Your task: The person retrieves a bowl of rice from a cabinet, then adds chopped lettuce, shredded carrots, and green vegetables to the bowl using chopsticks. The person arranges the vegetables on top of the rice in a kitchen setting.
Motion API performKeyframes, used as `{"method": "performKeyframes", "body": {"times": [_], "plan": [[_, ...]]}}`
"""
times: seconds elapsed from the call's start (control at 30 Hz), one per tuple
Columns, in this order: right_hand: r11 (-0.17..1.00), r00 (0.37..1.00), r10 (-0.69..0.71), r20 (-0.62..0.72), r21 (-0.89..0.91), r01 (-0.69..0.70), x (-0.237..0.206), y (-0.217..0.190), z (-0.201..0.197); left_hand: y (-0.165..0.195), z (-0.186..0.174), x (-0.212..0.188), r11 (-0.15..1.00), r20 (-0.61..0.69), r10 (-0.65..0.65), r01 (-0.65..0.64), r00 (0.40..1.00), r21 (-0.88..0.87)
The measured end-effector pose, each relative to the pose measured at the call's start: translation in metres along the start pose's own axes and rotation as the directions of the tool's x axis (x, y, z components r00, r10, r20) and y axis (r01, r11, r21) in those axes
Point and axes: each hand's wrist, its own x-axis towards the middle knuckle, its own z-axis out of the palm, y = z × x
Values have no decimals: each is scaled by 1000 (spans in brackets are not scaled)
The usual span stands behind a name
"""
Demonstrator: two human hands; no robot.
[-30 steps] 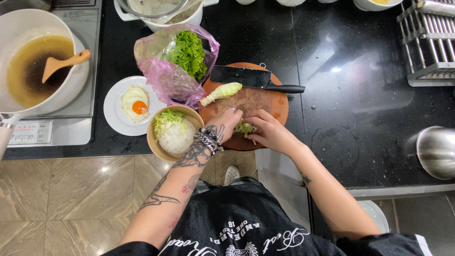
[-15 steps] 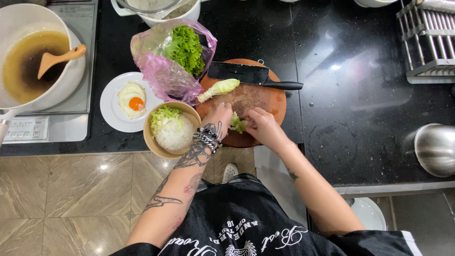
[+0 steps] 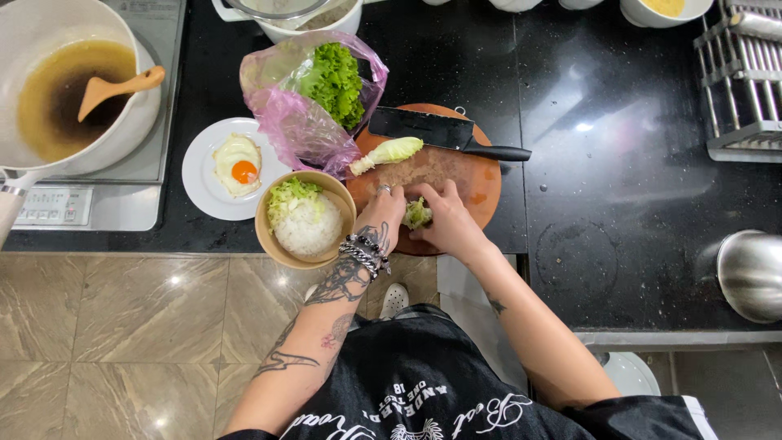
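My left hand [image 3: 383, 218] and my right hand [image 3: 444, 222] are cupped together around a small heap of chopped lettuce [image 3: 417, 213] on the round wooden cutting board [image 3: 481, 181]. Left of my hands stands a tan bowl [image 3: 303, 218] holding white rice and shredded lettuce. A lettuce stem [image 3: 389, 152] and a black cleaver [image 3: 440, 133] lie at the board's far side.
A pink plastic bag of leafy lettuce [image 3: 314, 98] lies behind the bowl. A white plate with a fried egg [image 3: 226, 167] sits to the left. A white pan of oil with a wooden spatula [image 3: 69, 90] rests on the cooktop. A dish rack [image 3: 741, 81] stands at the right.
Both hands have drawn the chopped lettuce together on the board, and my fingers now close around the heap from both sides. Everything else has stayed where it was.
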Motion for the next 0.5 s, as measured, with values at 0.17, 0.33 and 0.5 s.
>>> {"method": "performKeyframes", "body": {"times": [0.17, 0.33, 0.5], "plan": [[994, 987, -107, -120, 13, 109, 13, 6, 15, 1, -2, -6, 998, -82, -28, 23, 996, -62], [992, 987, -118, -109, 27, 122, 20, 11, 16, 6, -3, -7, 989, -163, -76, 54, 984, -134], [987, 983, -157, -95, 10, 158, 29, 13, 10, 0, 0, -4, 985, -186, -46, 14, 981, -172]]}}
